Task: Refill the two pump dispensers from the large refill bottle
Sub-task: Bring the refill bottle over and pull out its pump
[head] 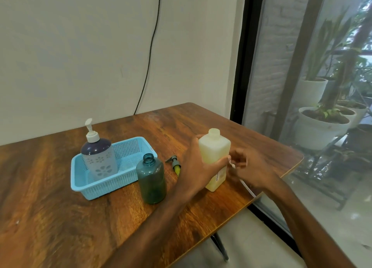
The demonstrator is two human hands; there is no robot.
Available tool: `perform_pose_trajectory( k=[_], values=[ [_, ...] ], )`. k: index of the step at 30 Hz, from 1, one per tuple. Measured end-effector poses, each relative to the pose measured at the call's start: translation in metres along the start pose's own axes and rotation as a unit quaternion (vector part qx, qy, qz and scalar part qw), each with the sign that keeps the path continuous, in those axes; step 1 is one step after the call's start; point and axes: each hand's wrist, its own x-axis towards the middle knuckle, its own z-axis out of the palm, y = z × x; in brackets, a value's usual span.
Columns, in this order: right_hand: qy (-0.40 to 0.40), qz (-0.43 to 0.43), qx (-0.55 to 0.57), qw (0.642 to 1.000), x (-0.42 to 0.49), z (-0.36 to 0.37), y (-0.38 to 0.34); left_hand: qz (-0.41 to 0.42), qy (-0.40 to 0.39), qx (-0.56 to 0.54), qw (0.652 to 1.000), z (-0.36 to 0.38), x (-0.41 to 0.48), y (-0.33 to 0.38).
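One left hand [198, 164] gripping refill bottle [215, 150], thumb forward

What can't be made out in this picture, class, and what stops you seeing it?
- Head view: the label on the refill bottle is too small and blurred to read.
- Head view: the white item in the right hand is mostly hidden by curled fingers.
- Head view: the loose pump has its tube end hidden behind the left hand.

Two hands, the left hand [201, 165] and the right hand [254, 167]; one refill bottle [214, 150]; two dispensers, one purple dispenser [99, 157] and one teal dispenser [152, 182]; one loose pump [174, 163]; one small white piece [232, 164]; one blue basket [112, 187]; one table [60, 217]; one black cable [149, 56]
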Motion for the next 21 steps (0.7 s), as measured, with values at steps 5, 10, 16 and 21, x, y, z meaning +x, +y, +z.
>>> perform_pose_trajectory(
  k=[5,10,16,21],
  values=[
    [-0.052,-0.002,0.092,0.994,-0.029,0.018,-0.008,-0.008,0.032,0.072,0.997,-0.002,-0.034,0.01],
    [0.069,0.0,0.087,0.994,-0.024,0.049,-0.016,0.057,0.049,0.126,0.989,-0.032,-0.081,0.005],
    [0.137,-0.009,0.11,0.984,-0.023,0.068,-0.022,0.174,0.149,0.169,0.959,-0.073,-0.1,-0.037],
    [0.132,-0.002,0.09,0.987,-0.022,0.066,-0.02,0.117,0.24,0.196,0.944,-0.088,-0.094,-0.046]
  ],
)
